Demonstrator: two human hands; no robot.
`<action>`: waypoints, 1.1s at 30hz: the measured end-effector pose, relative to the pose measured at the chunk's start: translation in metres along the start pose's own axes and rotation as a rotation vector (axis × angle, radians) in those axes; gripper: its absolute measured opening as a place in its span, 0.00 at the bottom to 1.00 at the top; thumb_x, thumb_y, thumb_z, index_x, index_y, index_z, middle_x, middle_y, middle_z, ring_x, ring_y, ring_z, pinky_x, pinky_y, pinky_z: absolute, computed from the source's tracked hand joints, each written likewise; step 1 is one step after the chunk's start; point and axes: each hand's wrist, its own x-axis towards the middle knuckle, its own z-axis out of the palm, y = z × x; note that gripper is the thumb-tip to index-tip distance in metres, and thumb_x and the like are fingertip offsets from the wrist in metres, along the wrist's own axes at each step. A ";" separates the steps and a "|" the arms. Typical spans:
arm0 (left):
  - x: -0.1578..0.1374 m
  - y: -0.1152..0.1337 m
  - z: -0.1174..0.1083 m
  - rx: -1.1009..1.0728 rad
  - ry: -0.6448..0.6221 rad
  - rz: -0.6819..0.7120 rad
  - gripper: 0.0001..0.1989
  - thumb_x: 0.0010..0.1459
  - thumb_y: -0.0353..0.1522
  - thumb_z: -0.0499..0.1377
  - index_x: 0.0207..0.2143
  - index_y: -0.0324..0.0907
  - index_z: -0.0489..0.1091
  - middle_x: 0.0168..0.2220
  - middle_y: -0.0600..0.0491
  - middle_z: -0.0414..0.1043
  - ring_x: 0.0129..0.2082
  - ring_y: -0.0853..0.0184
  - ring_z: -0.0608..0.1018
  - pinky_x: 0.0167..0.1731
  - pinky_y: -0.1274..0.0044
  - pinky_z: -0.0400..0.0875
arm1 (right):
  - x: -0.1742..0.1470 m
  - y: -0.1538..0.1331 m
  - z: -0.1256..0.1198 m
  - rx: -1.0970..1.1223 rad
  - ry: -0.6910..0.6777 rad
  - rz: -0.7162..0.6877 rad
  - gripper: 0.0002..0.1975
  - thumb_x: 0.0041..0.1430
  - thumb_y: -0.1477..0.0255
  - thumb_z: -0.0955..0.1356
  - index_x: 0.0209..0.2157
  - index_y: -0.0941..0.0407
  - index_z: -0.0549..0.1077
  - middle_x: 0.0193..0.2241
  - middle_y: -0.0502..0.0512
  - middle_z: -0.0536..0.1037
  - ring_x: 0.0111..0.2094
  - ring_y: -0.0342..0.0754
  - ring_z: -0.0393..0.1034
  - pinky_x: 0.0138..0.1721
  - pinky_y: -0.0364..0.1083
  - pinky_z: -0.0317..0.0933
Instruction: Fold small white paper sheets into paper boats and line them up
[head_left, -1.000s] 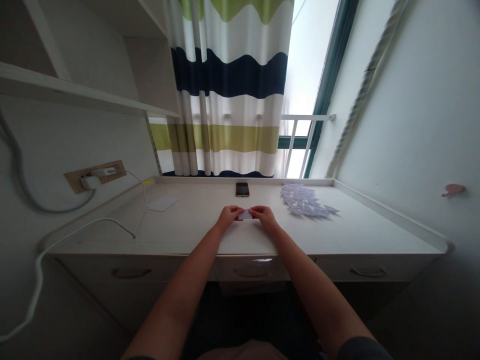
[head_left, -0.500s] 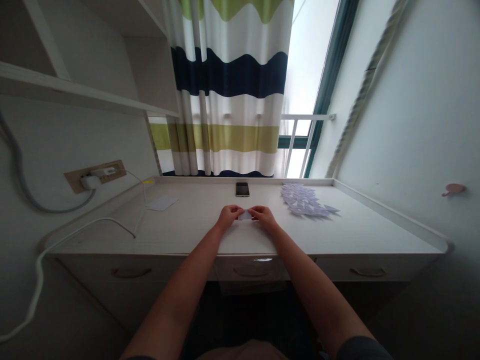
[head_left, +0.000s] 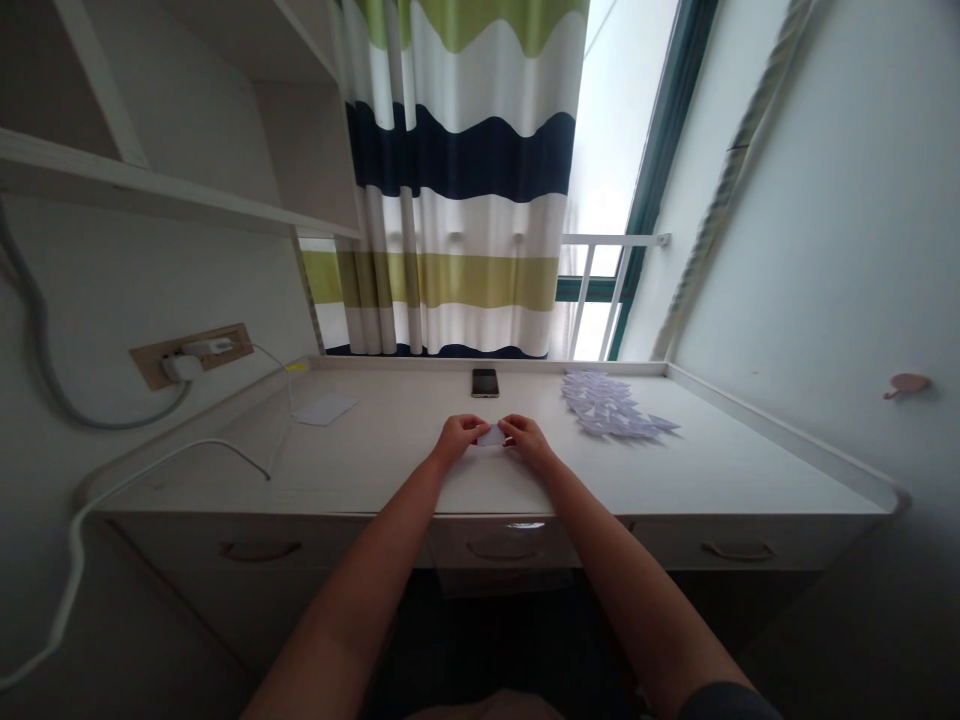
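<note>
So both hands are out over the worktop [head_left: 405, 400], and they've barely budged from a second ago. The left hand [head_left: 456, 437] has its fingertips pinched on the left end of a small white piece of paper [head_left: 491, 436], and the right hand [head_left: 527, 437] is pinching the right end, so the paper sits in the gap between them, roughly mid-worktop. Its outline looks a touch different from the earlier frame, but it's way too small for me to make out the folds.

The other change is the view itself: everything has slid down a hair, the near edge of the worktop and the curtain [head_left: 465, 150] included, so I'd say the head tipped up slightly.

Rest of the stuff hasn't moved on the worktop. The dark phone [head_left: 485, 383] lies just beyond the hands on the far side, the pile of folded paper [head_left: 611, 405] is over to the right with one pointy bit sticking out at its right end, and some flat white paper [head_left: 324, 408] lies to the left, near the white cable [head_left: 76, 550] that runs off the near left edge.
</note>
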 end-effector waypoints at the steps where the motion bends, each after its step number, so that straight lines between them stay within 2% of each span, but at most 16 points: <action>1: 0.000 -0.001 0.000 0.001 0.000 -0.001 0.11 0.37 0.36 0.62 0.21 0.35 0.69 0.20 0.54 0.68 0.22 0.72 0.69 0.23 0.80 0.62 | 0.000 0.000 0.000 -0.010 -0.004 0.016 0.14 0.38 0.61 0.67 0.20 0.58 0.66 0.17 0.46 0.65 0.22 0.40 0.59 0.24 0.41 0.57; 7: 0.000 -0.002 0.001 0.018 -0.041 -0.013 0.11 0.36 0.35 0.62 0.21 0.35 0.69 0.19 0.54 0.67 0.20 0.73 0.68 0.22 0.81 0.62 | 0.000 -0.001 0.000 -0.096 -0.027 -0.069 0.11 0.39 0.64 0.67 0.19 0.58 0.66 0.16 0.46 0.64 0.20 0.39 0.57 0.23 0.41 0.53; 12: 0.002 -0.005 0.001 0.076 -0.094 -0.009 0.13 0.39 0.38 0.60 0.20 0.35 0.69 0.17 0.55 0.66 0.18 0.73 0.67 0.21 0.80 0.62 | -0.001 0.000 0.001 -0.114 -0.018 -0.123 0.10 0.40 0.65 0.66 0.19 0.58 0.66 0.16 0.45 0.63 0.20 0.39 0.55 0.23 0.41 0.50; 19: 0.002 -0.003 0.000 0.173 -0.074 0.053 0.13 0.40 0.38 0.59 0.20 0.35 0.71 0.15 0.55 0.65 0.18 0.73 0.66 0.19 0.81 0.60 | 0.001 0.003 0.002 -0.122 -0.031 -0.044 0.10 0.39 0.65 0.66 0.20 0.58 0.68 0.15 0.46 0.65 0.18 0.39 0.56 0.21 0.41 0.51; 24: 0.000 -0.001 0.001 0.217 -0.076 0.083 0.12 0.40 0.38 0.59 0.20 0.36 0.71 0.15 0.55 0.65 0.18 0.74 0.65 0.18 0.82 0.59 | 0.002 0.005 0.002 -0.166 -0.008 -0.061 0.09 0.39 0.66 0.66 0.19 0.58 0.68 0.15 0.47 0.66 0.19 0.39 0.57 0.21 0.41 0.52; 33: -0.001 0.002 0.002 0.180 -0.076 0.050 0.13 0.42 0.38 0.58 0.17 0.36 0.69 0.14 0.55 0.64 0.17 0.73 0.66 0.19 0.81 0.60 | 0.003 0.002 0.000 -0.134 0.023 -0.040 0.10 0.39 0.65 0.66 0.19 0.58 0.68 0.15 0.47 0.66 0.19 0.39 0.57 0.22 0.41 0.52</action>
